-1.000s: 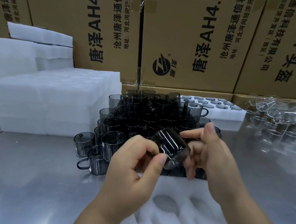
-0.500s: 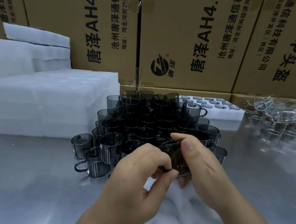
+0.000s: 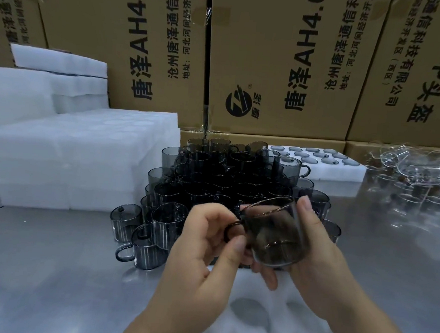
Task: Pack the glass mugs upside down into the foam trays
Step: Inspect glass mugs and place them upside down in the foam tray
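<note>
Together, both hands [image 3: 203, 245] cradle a smooth, smoky cylindrical glass mug [image 3: 274, 236].

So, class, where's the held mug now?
Head view, centre: the mug sits between the left hand, pinching its handle, and the right hand, above the foam tray, before the mug cluster.

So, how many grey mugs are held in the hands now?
1. The mug is between both hands: the left hand pinches its handle, the right hand holds its body. The other mugs stand on the table behind.
</note>
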